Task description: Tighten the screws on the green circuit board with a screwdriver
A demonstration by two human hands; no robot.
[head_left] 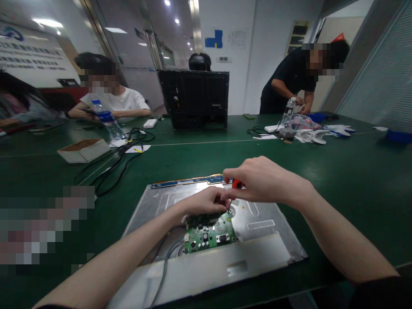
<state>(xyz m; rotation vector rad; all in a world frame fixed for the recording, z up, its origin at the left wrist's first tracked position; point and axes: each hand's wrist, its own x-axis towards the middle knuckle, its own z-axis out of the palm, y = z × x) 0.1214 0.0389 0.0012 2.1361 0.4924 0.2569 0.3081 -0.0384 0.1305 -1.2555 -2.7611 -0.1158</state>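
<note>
My right hand [257,180] is closed round a screwdriver with an orange-red handle [237,183], held upright, its tip pointing down at the upper right corner of a green circuit board [209,234]. Beside the shaft, the fingers of my left hand [214,201] are pinched together over the board's top edge; what lies between them is hidden. Under the board is a silvery metal display panel [260,214] lying flat, with a blue circuit strip [183,182] along its far edge. A grey cable [165,270] runs from the board's left side toward me.
A black monitor casing [196,98] stands upright across the green table [193,156]. At left are an open box [83,151], a water bottle [107,120] and black cables [116,171]. Gloves [310,135] and a plastic bag [301,122] lie at right. Several other people are around the table.
</note>
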